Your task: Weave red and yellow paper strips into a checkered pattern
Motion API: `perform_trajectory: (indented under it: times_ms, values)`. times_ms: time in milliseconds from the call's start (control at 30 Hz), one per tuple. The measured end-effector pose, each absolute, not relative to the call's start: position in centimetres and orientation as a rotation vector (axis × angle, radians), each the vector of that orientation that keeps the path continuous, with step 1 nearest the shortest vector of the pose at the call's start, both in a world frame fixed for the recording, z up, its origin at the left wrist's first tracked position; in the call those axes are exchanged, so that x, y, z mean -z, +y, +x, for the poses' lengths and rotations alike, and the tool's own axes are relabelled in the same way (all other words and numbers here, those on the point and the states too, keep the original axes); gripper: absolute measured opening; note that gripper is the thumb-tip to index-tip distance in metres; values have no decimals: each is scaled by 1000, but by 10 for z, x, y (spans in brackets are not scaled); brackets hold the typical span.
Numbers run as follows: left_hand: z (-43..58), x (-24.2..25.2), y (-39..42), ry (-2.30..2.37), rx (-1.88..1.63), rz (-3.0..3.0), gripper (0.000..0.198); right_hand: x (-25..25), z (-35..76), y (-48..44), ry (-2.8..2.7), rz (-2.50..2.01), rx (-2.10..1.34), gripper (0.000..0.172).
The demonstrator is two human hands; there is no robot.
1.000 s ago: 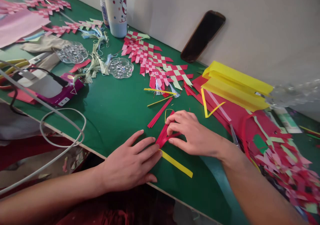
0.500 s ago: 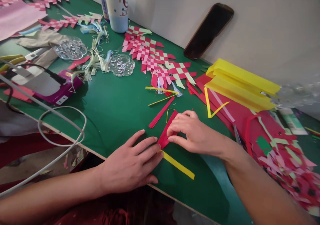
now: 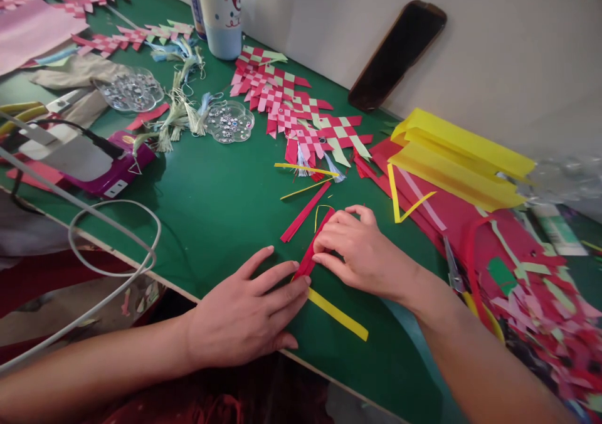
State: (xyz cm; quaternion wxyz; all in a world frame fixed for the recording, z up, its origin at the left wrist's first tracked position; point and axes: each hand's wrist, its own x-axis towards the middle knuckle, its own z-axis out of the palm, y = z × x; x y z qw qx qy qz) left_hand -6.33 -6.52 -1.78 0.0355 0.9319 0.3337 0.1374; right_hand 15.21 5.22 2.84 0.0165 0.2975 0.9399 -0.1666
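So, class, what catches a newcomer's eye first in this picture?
At the near edge, the left hand presses one end of a red paper strip while the right hand pinches it. Behind runs a row of woven checkered paper pieces; folded yellow paper lies to the right.

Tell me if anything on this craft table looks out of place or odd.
A white cable loops over the front edge of the table, where it could snag. Scissors lie among the paper scraps at the right. The right hand pinches a red strip; nothing is spilled.
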Motion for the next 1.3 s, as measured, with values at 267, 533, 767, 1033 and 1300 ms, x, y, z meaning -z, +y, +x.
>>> perform_trajectory:
  times_ms: [267, 533, 767, 1033, 1300]
  values:
    - [-62, 16, -66, 1027, -407, 2855, 53, -30, 152, 54, 2905, 999, 505, 14]
    - [-62, 17, -65, 1015, -398, 2845, 52, -31, 151, 55, 2873, 1019, 470, 17]
    - [-62, 17, -65, 1020, -391, 2857, 53, -24, 159, 65, 2862, 1145, 422, 16]
    - [-61, 19, -66, 1035, -447, 2866, 53, -18, 182, 47, 3147, 1518, 46, 26]
    - [-60, 18, -67, 1045, -431, 2876, 54, -8, 174, -14, 3180, 1080, 187, 33]
